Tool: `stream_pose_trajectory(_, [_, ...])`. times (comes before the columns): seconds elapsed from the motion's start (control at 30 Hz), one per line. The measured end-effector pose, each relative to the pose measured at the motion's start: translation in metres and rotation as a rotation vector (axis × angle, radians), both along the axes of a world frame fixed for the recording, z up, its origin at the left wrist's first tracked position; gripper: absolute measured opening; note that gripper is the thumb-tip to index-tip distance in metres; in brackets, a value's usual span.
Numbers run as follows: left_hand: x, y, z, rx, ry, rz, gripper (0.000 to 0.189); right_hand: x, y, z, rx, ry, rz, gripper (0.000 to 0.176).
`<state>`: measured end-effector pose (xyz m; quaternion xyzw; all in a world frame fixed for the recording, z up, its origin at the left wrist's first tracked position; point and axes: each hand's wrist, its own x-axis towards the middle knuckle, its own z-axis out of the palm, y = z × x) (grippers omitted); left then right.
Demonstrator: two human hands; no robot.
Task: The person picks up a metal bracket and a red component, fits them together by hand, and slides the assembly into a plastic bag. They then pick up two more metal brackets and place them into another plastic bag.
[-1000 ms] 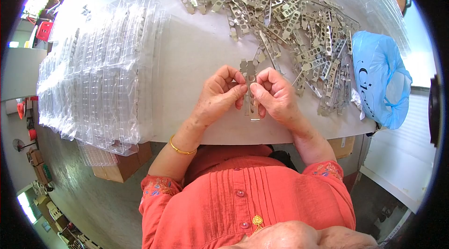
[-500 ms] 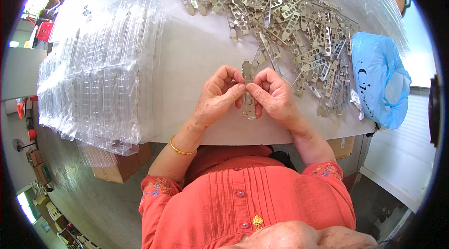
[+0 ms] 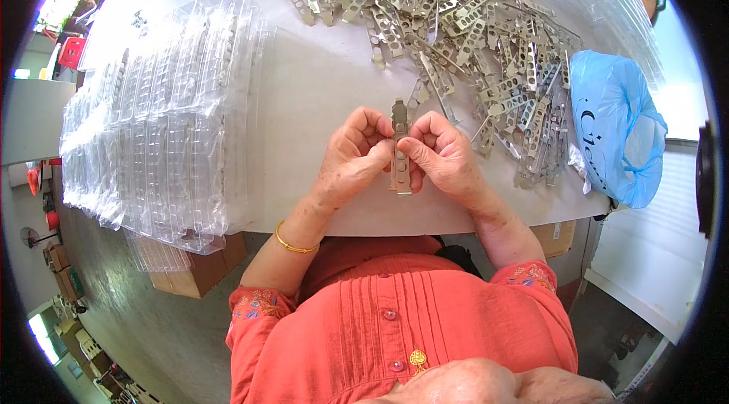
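Note:
Between my two hands, a slim metal bracket [image 3: 402, 168] with a row of holes is held upright, its tabbed end pointing away from me. My left hand [image 3: 355, 153] pinches its left edge between thumb and fingers. On the opposite edge, my right hand [image 3: 444, 155] grips with the thumb lying near the bracket's face. Both hands are just above the white table [image 3: 296, 93]. Beyond them spreads a big loose pile of similar metal brackets [image 3: 471, 32], its nearest pieces close to my right hand.
Stacked clear plastic trays [image 3: 167, 115] stand at the left, reaching the table's edge. A blue plastic bag [image 3: 615, 127] sits at the right edge, with more clear plastic trays [image 3: 600, 1] behind it. Below the table at left is a cardboard box [image 3: 201, 271].
The bracket has turned slightly in my fingers, so its face and holes show more clearly. Both hands stay in nearly the same place, still gripping it.

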<state>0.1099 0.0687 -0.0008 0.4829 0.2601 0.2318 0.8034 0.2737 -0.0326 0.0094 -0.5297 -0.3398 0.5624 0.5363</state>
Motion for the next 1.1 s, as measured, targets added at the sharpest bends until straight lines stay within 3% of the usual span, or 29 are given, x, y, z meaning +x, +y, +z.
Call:
stream_pose_trajectory(0.17, [0.001,-0.001,0.0,0.013,0.02,0.03,0.013,0.0,0.0,0.001,0.004,0.0,0.005,0.019])
stream_pose_trajectory(0.43, [-0.003,0.005,-0.013,-0.071,-0.217,-0.024,0.015,0.003,-0.001,0.005,0.027,0.048,0.024,0.018])
stream_pose_trajectory(0.87, [-0.004,0.006,-0.012,-0.17,-0.185,-0.14,0.017,0.007,-0.002,0.001,0.068,0.063,0.053,0.013])
stream_pose_trajectory(1.1, [-0.002,-0.007,0.0,0.079,-0.054,-0.155,0.017,0.005,0.0,0.005,0.072,0.018,-0.022,0.013])
